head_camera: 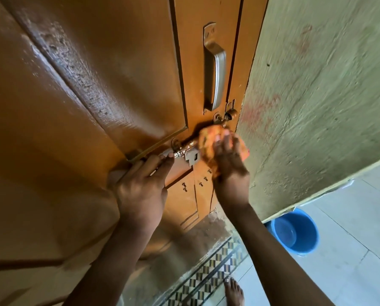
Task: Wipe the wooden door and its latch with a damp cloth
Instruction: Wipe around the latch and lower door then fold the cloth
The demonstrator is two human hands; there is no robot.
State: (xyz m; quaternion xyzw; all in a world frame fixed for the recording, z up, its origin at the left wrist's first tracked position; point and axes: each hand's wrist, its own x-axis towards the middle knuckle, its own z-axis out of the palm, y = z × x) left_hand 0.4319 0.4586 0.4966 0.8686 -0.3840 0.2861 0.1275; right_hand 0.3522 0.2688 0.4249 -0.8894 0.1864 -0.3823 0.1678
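**Cloth on the latch, orange-brown door, pale green wall**

The wooden door (100, 89) fills most of the view, painted a glossy orange-brown with raised panels; a rough, scuffed streak runs along one panel edge up and left of the latch (185, 149). The latch is a metal sliding bolt set across the door's edge strip, just below the silver pull handle (215, 69).

The right hand (227, 155) holds a bunched orange patterned cloth (209, 140) against the right part of the latch, fingers curled over the wad; hand and cloth are blurred. The left hand (140, 186) is left of the latch, its fingers curled round the bolt's end knob.

Right of the latch, past the door's edge, stands a wall (317, 96) of rough pale green plaster with faint reddish smears. Below the latch, the floor shows a strip of black-and-white patterned tile (209, 272) at the door's foot, then pale tiles. A blue bucket (295, 233) sits on the pale tiles, down and right of the latch, by the wall's base. A bare foot (233, 292) stands on the floor, well below the latch.
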